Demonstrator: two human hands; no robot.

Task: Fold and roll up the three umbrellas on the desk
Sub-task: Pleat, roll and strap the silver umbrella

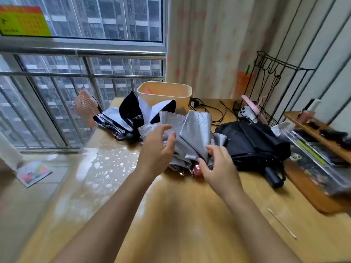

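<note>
Three loosely collapsed umbrellas lie on the wooden bench (180, 215). The crumpled silver fabric umbrella (191, 128) sits mid-bench, its long axis running away from the person and its pink handle (197, 170) nearest. A black-and-white umbrella (131, 114) lies behind-left. A black umbrella (254, 145) lies to the right, grip toward the near right. The left hand (157, 149) spreads loosely over the silver folds. The right hand (220, 168) curls at them beside the handle; I cannot tell whether it grips.

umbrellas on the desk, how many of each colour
silver umbrella: 1
black umbrella: 1
black and white umbrella: 1
total: 3
</note>
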